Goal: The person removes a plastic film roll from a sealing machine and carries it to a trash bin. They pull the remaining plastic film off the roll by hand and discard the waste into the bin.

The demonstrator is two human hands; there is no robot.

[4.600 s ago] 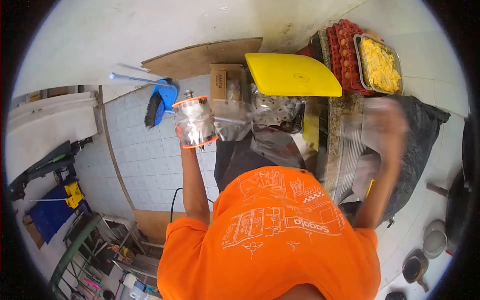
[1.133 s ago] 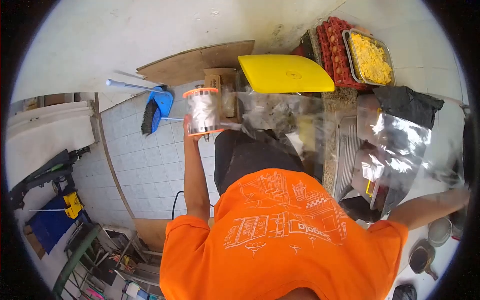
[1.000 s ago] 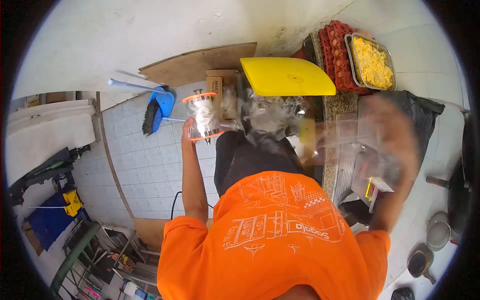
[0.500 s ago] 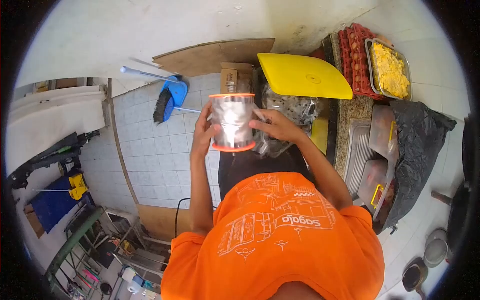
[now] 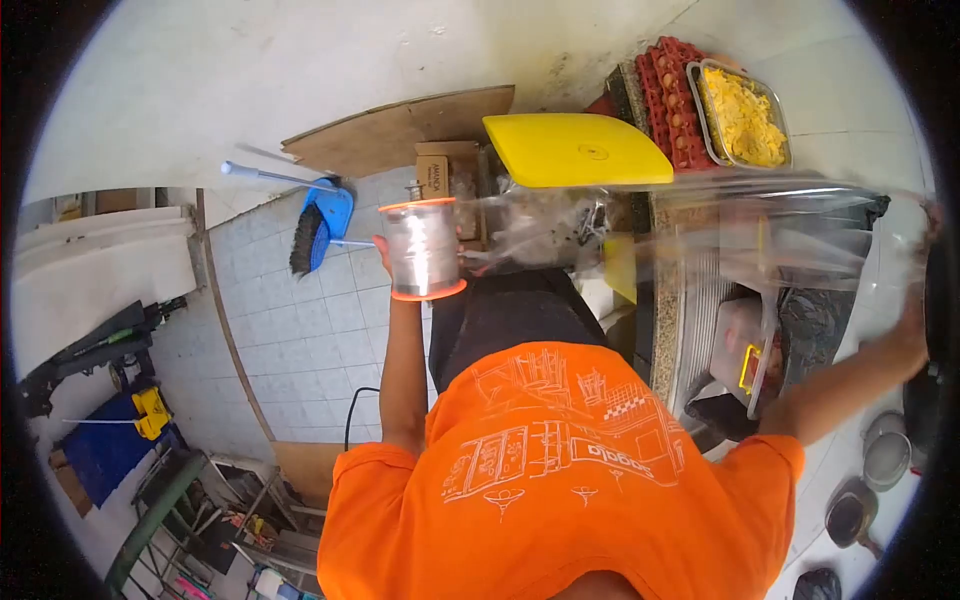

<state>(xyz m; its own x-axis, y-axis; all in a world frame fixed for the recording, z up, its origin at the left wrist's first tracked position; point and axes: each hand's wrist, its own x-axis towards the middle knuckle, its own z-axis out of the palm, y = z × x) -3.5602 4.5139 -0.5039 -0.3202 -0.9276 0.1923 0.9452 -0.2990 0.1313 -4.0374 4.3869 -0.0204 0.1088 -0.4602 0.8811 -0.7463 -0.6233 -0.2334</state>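
My left hand (image 5: pixel 384 256) is wrapped around a roll of clear plastic film (image 5: pixel 425 250) with orange end rims, holding it upright; most of its fingers are behind the roll. A long sheet of film (image 5: pixel 690 235) stretches from the roll across to the far right. There my right hand (image 5: pixel 917 315), with the arm extended, grips the film's other end. That hand is blurred and partly lost at the dark edge of the view. Beneath the sheet lies a yellow lid (image 5: pixel 575 150) beside bundled clear plastic (image 5: pixel 540 230).
On the granite counter (image 5: pixel 668 340) are red egg trays (image 5: pixel 675 105), a container of yellow food (image 5: pixel 745 118) and a lidded clear box (image 5: pixel 735 340). A blue dustpan (image 5: pixel 335 210) and broom (image 5: pixel 308 240) stand on the tiled floor, near a cardboard box (image 5: pixel 435 175). Pans (image 5: pixel 850 512) sit at lower right.
My right hand has swung from beside the roll far out to the right, drawing out a long sheet of film. The roll in my left hand has shifted slightly left.
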